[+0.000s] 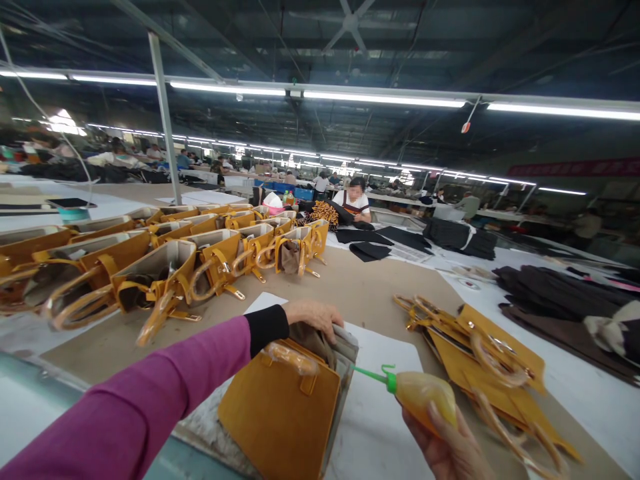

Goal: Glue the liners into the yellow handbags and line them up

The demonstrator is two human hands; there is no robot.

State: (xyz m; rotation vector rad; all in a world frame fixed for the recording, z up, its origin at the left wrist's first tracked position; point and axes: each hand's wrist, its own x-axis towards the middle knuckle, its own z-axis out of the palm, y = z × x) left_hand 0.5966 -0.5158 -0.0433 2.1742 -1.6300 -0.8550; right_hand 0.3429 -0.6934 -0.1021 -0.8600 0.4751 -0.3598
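Observation:
A mustard-yellow handbag lies on the table right before me, its clear-wrapped handle on the upper side. My left hand reaches over the top of the bag, fingers curled on the brown-grey lining at its opening. In my right hand is a squeeze bottle with yellowish contents and a green nozzle. The bottle is tilted sideways, and its nozzle tip points left at the lining edge; whether the two touch I cannot tell.
Rows of similar yellow handbags stand at the left. Flat yellow bag pieces with handles are stacked at the right. Dark fabric piles lie beyond them. Across the table a person works near black pieces. A metal post rises at the left.

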